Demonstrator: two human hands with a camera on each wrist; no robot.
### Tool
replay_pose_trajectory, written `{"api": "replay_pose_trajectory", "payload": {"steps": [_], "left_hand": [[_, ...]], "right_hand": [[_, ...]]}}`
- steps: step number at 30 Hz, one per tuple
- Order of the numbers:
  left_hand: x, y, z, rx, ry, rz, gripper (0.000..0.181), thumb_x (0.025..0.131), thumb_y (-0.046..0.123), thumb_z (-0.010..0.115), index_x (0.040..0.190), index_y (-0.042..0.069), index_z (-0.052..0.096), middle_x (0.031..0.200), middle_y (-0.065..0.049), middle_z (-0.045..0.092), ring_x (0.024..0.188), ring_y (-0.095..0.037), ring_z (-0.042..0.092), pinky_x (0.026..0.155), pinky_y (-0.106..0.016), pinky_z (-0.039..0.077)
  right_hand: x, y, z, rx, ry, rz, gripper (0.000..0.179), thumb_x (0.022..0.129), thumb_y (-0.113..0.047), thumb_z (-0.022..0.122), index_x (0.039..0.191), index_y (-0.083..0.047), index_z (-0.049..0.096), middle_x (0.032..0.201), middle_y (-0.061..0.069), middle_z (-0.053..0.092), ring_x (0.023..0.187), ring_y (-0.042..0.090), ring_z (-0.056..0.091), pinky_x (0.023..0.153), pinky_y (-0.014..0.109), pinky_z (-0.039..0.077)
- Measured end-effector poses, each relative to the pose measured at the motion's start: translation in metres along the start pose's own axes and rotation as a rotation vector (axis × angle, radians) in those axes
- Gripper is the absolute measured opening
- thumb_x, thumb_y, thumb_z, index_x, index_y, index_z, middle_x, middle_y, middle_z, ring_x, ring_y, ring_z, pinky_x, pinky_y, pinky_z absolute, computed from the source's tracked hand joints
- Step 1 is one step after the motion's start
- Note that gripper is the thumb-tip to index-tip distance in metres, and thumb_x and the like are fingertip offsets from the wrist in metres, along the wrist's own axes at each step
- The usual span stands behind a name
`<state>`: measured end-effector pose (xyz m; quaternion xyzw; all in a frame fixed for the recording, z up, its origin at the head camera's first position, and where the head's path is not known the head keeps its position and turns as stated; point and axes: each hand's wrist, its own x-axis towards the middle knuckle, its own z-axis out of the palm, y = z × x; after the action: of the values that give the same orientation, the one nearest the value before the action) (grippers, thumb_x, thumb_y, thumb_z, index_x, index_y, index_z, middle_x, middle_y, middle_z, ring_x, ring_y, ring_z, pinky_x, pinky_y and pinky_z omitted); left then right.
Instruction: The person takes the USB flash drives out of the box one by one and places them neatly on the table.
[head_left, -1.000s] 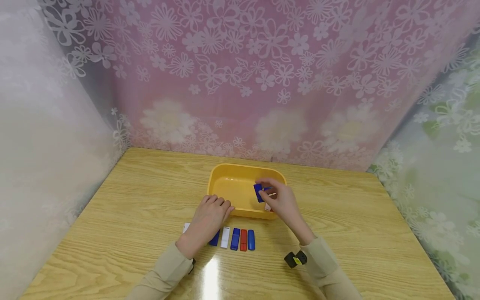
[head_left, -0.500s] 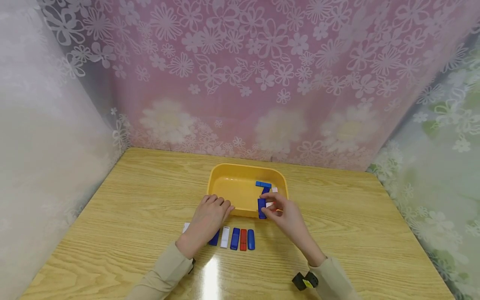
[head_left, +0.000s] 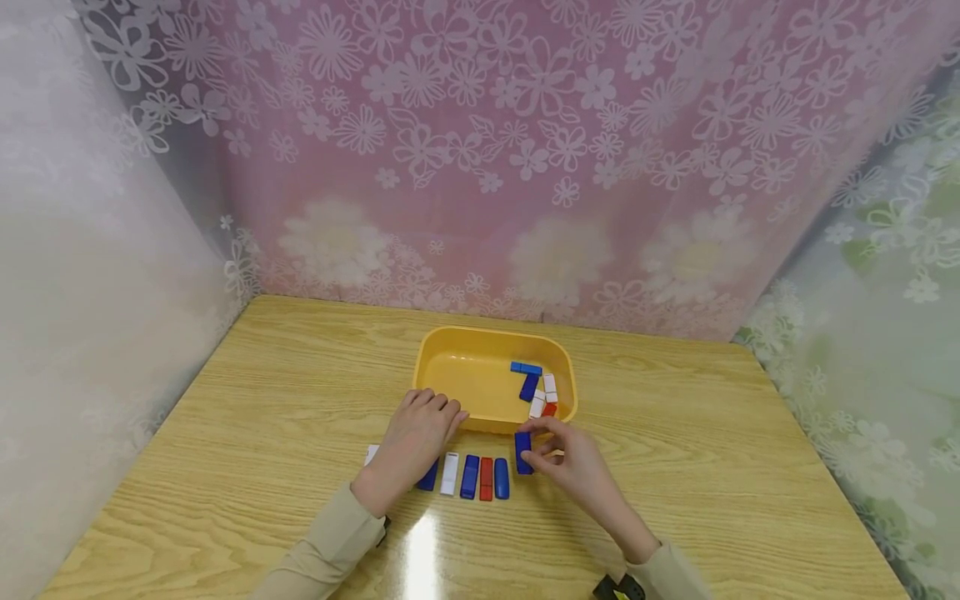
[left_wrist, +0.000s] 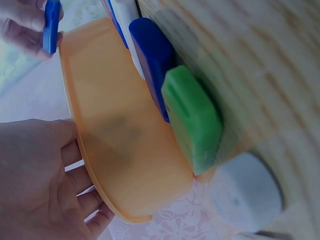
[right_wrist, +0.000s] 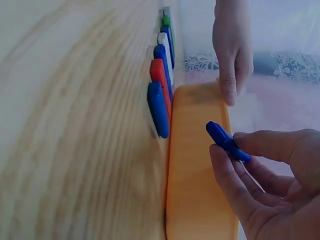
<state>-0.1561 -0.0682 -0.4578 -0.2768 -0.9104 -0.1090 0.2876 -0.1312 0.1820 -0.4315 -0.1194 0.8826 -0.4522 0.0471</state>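
Pinching a small, slim, dark-blue oblong block [head_left: 522, 453], apparently of hard plastic, the right hand [head_left: 576, 468] has thumb and fingertip pressed on it with only its thickness between them, the other fingers loosely bent behind. It should handle as light, stiff and hardly fragile, though its smooth faces may be a little slippery; the best hold is probably across the flat faces near the middle. It looks evenly coloured and straight-sided, narrow when seen edge-on from the wrists; any fine marking is too small to tell. It is held above the wood-grain worktop [head_left: 675, 433], just outside the near wall of a yellow, round-cornered plastic tray [head_left: 468, 383] and near the right end of a row of pieces. That end holds a rounded blue piece [head_left: 502, 479], then a red piece [head_left: 486, 479]. The left hand [head_left: 423, 433] curls its fingers over the tray's near rim, partly covering the row's other end, where the left wrist view shows a green piece [left_wrist: 192, 120]. Inside the tray's right side lie a bright-blue bar [head_left: 527, 368] and several white, red and dark-blue pieces.
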Motion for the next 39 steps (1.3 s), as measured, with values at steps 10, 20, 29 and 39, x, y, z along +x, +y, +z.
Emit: {"api": "replay_pose_trajectory", "payload": {"steps": [10, 20, 29, 39], "left_hand": [[0.0, 0.0, 0.0, 0.004, 0.007, -0.002, 0.024, 0.1, 0.025, 0.066, 0.081, 0.011, 0.067, 0.075, -0.002, 0.067, 0.073, -0.022, 0.059, 0.077, -0.037, 0.05], [0.0, 0.001, -0.001, 0.023, -0.006, -0.002, 0.025, 0.1, 0.027, 0.066, 0.081, 0.011, 0.067, 0.075, -0.001, 0.067, 0.074, -0.022, 0.059, 0.077, -0.036, 0.05], [0.0, 0.001, -0.001, 0.022, -0.008, -0.006, 0.025, 0.1, 0.027, 0.065, 0.082, 0.011, 0.068, 0.076, -0.002, 0.067, 0.074, -0.022, 0.06, 0.077, -0.036, 0.05], [0.001, 0.001, -0.001, 0.018, -0.007, -0.011, 0.024, 0.1, 0.027, 0.065, 0.082, 0.011, 0.068, 0.075, -0.002, 0.067, 0.074, -0.022, 0.06, 0.077, -0.036, 0.049]], "right_hand": [[-0.004, 0.007, 0.007, -0.068, -0.036, -0.007, 0.025, 0.085, 0.001, 0.078, 0.109, -0.006, 0.071, 0.1, 0.007, 0.069, 0.075, 0.012, 0.066, 0.064, 0.022, 0.054], [-0.004, 0.013, 0.014, -0.143, -0.046, 0.1, 0.025, 0.084, 0.001, 0.079, 0.107, -0.006, 0.07, 0.096, 0.003, 0.069, 0.073, 0.012, 0.061, 0.059, 0.023, 0.05], [-0.003, 0.012, 0.014, -0.192, -0.063, 0.064, 0.025, 0.082, -0.002, 0.082, 0.104, -0.005, 0.071, 0.097, 0.005, 0.068, 0.071, 0.01, 0.06, 0.059, 0.023, 0.048], [-0.003, 0.011, 0.016, -0.285, -0.076, 0.06, 0.022, 0.081, -0.003, 0.083, 0.099, -0.008, 0.072, 0.097, 0.003, 0.061, 0.072, 0.012, 0.055, 0.061, 0.024, 0.045]]}}
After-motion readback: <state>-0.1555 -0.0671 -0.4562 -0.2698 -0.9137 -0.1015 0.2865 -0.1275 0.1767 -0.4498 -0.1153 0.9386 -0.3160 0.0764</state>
